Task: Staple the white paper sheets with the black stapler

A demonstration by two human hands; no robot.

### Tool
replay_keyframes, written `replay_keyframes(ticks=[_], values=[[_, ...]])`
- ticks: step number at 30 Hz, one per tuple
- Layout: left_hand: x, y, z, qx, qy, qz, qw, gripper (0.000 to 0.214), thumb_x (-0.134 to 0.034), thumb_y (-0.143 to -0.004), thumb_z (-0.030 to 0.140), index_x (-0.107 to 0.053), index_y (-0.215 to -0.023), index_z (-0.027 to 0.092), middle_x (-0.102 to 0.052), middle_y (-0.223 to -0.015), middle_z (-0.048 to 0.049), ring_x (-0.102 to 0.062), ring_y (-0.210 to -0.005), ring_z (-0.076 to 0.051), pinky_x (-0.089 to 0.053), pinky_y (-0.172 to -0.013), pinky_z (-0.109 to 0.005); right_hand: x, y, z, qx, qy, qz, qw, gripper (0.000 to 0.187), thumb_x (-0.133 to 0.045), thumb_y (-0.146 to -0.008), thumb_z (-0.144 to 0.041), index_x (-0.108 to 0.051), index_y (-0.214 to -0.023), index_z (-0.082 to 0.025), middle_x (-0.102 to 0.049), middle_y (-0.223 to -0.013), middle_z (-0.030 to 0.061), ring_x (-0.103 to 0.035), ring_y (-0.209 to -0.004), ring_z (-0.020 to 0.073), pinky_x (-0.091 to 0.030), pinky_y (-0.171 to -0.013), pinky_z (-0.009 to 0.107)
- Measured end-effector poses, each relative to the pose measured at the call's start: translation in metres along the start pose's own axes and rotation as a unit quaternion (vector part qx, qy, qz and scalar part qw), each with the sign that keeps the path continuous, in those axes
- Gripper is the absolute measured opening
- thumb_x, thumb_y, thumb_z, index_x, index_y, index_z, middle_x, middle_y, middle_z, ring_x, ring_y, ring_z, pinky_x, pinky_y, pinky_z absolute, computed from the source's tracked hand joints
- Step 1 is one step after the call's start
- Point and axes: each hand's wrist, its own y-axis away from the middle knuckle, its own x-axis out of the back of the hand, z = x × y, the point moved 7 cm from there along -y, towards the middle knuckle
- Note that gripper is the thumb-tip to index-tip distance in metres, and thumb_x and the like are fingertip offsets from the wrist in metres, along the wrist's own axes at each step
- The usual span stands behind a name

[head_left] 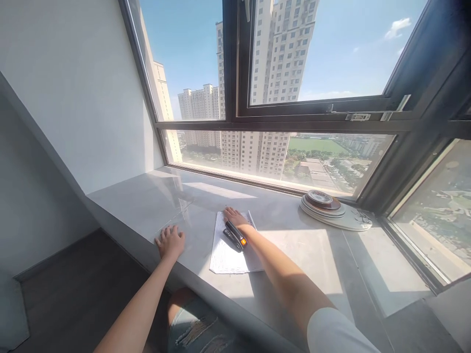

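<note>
White sheets of paper (230,262) with printed lines lie on the grey stone window sill. A black stapler (234,237) with an orange mark rests on top of the paper, its jaw end pointing away on the left. My right hand (236,216) lies flat at the far edge of the paper, just beyond the stapler, with fingers stretched out. Whether its wrist touches the stapler is hard to tell. To the left of the paper, my left hand (171,242) rests on the front edge of the sill, fingers apart and holding nothing.
A stack of plates or round mats (322,206) stands at the back right of the sill (294,245), near the window frame (257,184). The sill's front edge drops toward a dark floor (84,289). A white wall (88,98) bounds the left side.
</note>
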Motion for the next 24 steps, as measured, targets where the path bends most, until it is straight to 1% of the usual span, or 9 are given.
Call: replay_keyframes(ticks=[3, 6, 8, 10, 13, 16, 18, 21, 24], values=[[0.001, 0.0, 0.0, -0.001, 0.006, 0.013, 1.0, 0.053, -0.033, -0.102, 0.039, -0.055, -0.147, 0.023, -0.042, -0.164, -0.0133, -0.03, -0.154, -0.035, -0.022, -0.124, -0.065, -0.014, -0.023, -0.032, 0.031, 0.004, 0.005, 1.0, 0.057, -0.031, -0.109, -0.037, -0.039, -0.16, -0.013, -0.024, -0.172, 0.0148, -0.019, -0.161, 0.0269, -0.019, -0.129, 0.048], [-0.001, 0.001, -0.001, -0.005, 0.014, 0.014, 1.0, 0.052, -0.033, -0.101, 0.035, -0.056, -0.147, 0.023, -0.043, -0.163, -0.013, -0.031, -0.154, -0.035, -0.021, -0.124, -0.065, -0.023, -0.036, -0.058, 0.056, 0.006, 0.006, 0.998, 0.055, -0.031, -0.11, -0.037, -0.042, -0.159, -0.014, -0.026, -0.171, 0.0142, -0.018, -0.161, 0.028, -0.019, -0.129, 0.051], [-0.002, 0.0, -0.002, -0.005, 0.019, 0.015, 1.0, 0.052, -0.032, -0.102, 0.033, -0.056, -0.147, 0.023, -0.044, -0.162, -0.013, -0.031, -0.154, -0.034, -0.02, -0.124, -0.065, -0.024, -0.037, -0.068, 0.069, 0.007, 0.009, 0.998, 0.055, -0.032, -0.11, -0.039, -0.041, -0.159, -0.016, -0.022, -0.173, 0.0123, -0.014, -0.162, 0.0277, -0.018, -0.129, 0.052], [-0.002, 0.0, -0.002, -0.008, 0.021, 0.017, 1.0, 0.051, -0.033, -0.102, 0.034, -0.056, -0.146, 0.023, -0.043, -0.162, -0.0132, -0.031, -0.153, -0.035, -0.021, -0.123, -0.066, -0.022, -0.036, -0.072, 0.074, 0.008, 0.01, 0.997, 0.057, -0.032, -0.11, -0.041, -0.038, -0.161, -0.017, -0.017, -0.174, 0.0114, -0.009, -0.162, 0.0273, -0.016, -0.13, 0.053], [-0.002, -0.002, -0.003, -0.01, 0.023, 0.025, 0.999, 0.05, -0.034, -0.101, 0.034, -0.058, -0.144, 0.023, -0.044, -0.161, -0.014, -0.033, -0.152, -0.035, -0.023, -0.122, -0.067, -0.019, -0.03, -0.069, 0.078, 0.012, 0.0, 0.997, 0.058, -0.031, -0.111, -0.043, -0.035, -0.163, -0.02, -0.014, -0.174, 0.0087, -0.007, -0.162, 0.0278, -0.014, -0.13, 0.055], [-0.005, -0.005, -0.004, -0.014, 0.027, 0.015, 0.999, 0.052, -0.034, -0.1, 0.035, -0.057, -0.146, 0.022, -0.044, -0.162, -0.015, -0.033, -0.151, -0.037, -0.024, -0.121, -0.067, -0.019, -0.02, -0.065, 0.114, 0.009, -0.038, 0.993, 0.055, -0.03, -0.111, -0.046, -0.037, -0.163, -0.03, -0.015, -0.174, 0.002, -0.005, -0.163, 0.028, -0.013, -0.129, 0.059], [-0.007, -0.007, -0.006, -0.018, 0.029, 0.006, 0.999, 0.054, -0.034, -0.1, 0.037, -0.056, -0.147, 0.022, -0.043, -0.163, -0.0151, -0.032, -0.152, -0.037, -0.024, -0.121, -0.068, -0.019, -0.01, -0.06, 0.138, 0.002, -0.066, 0.988, 0.054, -0.029, -0.111, -0.048, -0.035, -0.163, -0.034, -0.015, -0.174, -0.0006, -0.004, -0.163, 0.0272, -0.012, -0.129, 0.06], [-0.009, -0.008, -0.008, -0.022, 0.027, 0.008, 0.999, 0.055, -0.033, -0.1, 0.038, -0.055, -0.148, 0.021, -0.043, -0.163, -0.0153, -0.031, -0.152, -0.038, -0.024, -0.12, -0.069, -0.013, 0.008, -0.044, 0.149, -0.006, -0.079, 0.986, 0.055, -0.029, -0.111, -0.049, -0.032, -0.164, -0.037, -0.014, -0.174, -0.0018, -0.004, -0.163, 0.0267, -0.01, -0.129, 0.058], [-0.008, -0.008, -0.007, -0.023, 0.027, 0.014, 0.999, 0.055, -0.034, -0.1, 0.038, -0.055, -0.148, 0.021, -0.043, -0.163, -0.0159, -0.032, -0.152, -0.038, -0.025, -0.12, -0.07, 0.002, 0.03, -0.02, 0.147, -0.005, -0.072, 0.987, 0.056, -0.029, -0.11, -0.049, -0.031, -0.165, -0.036, -0.014, -0.174, -0.0015, -0.005, -0.163, 0.027, -0.009, -0.13, 0.057]])
